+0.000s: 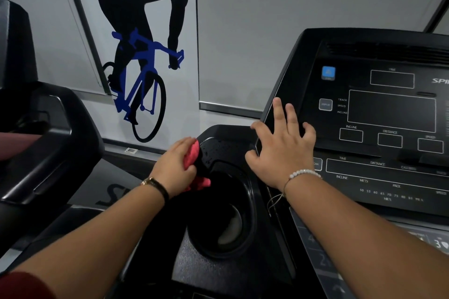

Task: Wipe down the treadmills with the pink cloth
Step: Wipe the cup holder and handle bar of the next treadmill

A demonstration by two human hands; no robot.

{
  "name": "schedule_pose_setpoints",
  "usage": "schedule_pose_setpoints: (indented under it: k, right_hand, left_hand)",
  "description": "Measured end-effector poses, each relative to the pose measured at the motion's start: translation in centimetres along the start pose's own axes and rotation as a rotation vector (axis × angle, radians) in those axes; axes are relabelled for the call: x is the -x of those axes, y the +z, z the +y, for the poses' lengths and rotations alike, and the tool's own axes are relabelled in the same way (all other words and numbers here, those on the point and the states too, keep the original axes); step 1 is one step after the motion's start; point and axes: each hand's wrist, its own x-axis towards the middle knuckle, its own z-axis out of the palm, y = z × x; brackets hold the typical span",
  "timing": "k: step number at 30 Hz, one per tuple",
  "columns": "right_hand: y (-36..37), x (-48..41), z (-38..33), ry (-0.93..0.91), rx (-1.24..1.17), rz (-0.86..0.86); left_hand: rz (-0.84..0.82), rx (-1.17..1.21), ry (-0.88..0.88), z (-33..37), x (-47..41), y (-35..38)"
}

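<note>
My left hand (176,165) grips the bunched pink cloth (192,156) and presses it against the left side of the black treadmill's tray, beside the cup holder (228,221). Droplets show on the tray surface next to the cloth. My right hand (283,143) rests with spread fingers on the left edge of the treadmill console (388,114), its display dark.
A second black treadmill (43,143) stands to the left, with a narrow gap between the two machines. Behind them is a grey wall with a blue cyclist graphic (141,56). Number keys (320,257) run along the console's lower edge under my right forearm.
</note>
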Motion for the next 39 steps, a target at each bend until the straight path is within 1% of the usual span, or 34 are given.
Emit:
schedule_pose_setpoints:
  k: [2,3,5,6,7,10,11,12,13,15,17,19,21,25,27,28,30,33,35,37,39]
  right_hand:
    - [0.1,0.1,0.1,0.001,-0.008,0.009]
    - [0.2,0.1,0.1,-0.002,-0.011,0.011]
    - [0.2,0.1,0.1,0.004,-0.008,0.004]
    - [0.2,0.0,0.0,0.004,-0.003,-0.001]
    - [0.1,-0.1,0.0,0.002,0.001,-0.003]
    - [0.0,0.0,0.0,0.004,0.0,-0.002]
    - [0.0,0.0,0.0,0.007,-0.003,-0.001]
    - [0.0,0.0,0.0,0.008,-0.006,0.0]
    - [-0.1,0.1,-0.1,0.007,-0.009,0.002]
    - [-0.1,0.0,0.0,0.007,-0.014,0.003]
    - [-0.1,0.0,0.0,0.007,-0.017,0.005]
    - [0.0,0.1,0.0,0.006,-0.02,0.01]
    - [0.0,0.1,0.0,0.006,-0.033,0.026]
    - [0.0,0.1,0.0,0.007,-0.036,0.022]
    - [0.0,0.1,0.0,0.009,-0.033,0.019]
    - [0.0,0.2,0.0,0.007,-0.035,0.018]
    - [-0.1,0.1,0.0,0.006,-0.039,0.015]
    - [-0.1,0.2,0.1,0.006,-0.046,0.015]
    - [-0.1,0.3,0.1,0.003,-0.045,0.019]
    - [0.0,0.2,0.1,0.002,-0.047,0.021]
    - [0.1,0.2,0.1,0.001,-0.05,0.022]
  left_hand:
    - [0.009,0.008,0.124,-0.8,2.1,-0.3]
    - [0.023,0.019,0.158,-1.6,3.4,-0.4]
    - [0.072,0.026,0.151,-3.3,4.9,-0.3]
    - [0.108,0.016,0.104,-3.9,4.8,-0.1]
    - [0.122,-0.013,0.022,-3.8,4.3,0.1]
    - [0.108,-0.084,-0.3,-1.5,2.3,0.7]
    - [0.085,-0.103,-0.365,-0.5,1.8,0.7]
    - [0.067,-0.126,-0.382,0.2,1.6,0.9]
    - [0.064,-0.158,-0.348,0.6,1.9,1.1]
    - [0.078,-0.246,-0.207,0.9,3.4,1.6]
    - [0.028,-0.391,-0.062,0.5,5.8,1.9]
    - [-0.045,-0.513,0.018,-0.2,7.4,1.6]
    - [-0.058,-0.538,-0.006,-0.6,7.2,1.7]
    - [0.011,-0.41,-0.238,0.9,3.5,2.3]
    - [0.029,-0.383,-0.28,2.1,2.4,2.9]
    - [0.039,-0.397,-0.248,2.5,2.4,3.2]
    - [0.048,-0.44,-0.122,2.8,3.3,3.6]
    - [-0.013,-0.464,0.065,1.7,5.8,3.0]
    - [-0.04,-0.458,0.141,0.7,7.3,2.2]
    - [-0.057,-0.465,0.104,0.0,7.3,1.7]
    - [-0.015,-0.392,-0.057,-0.2,5.7,1.8]
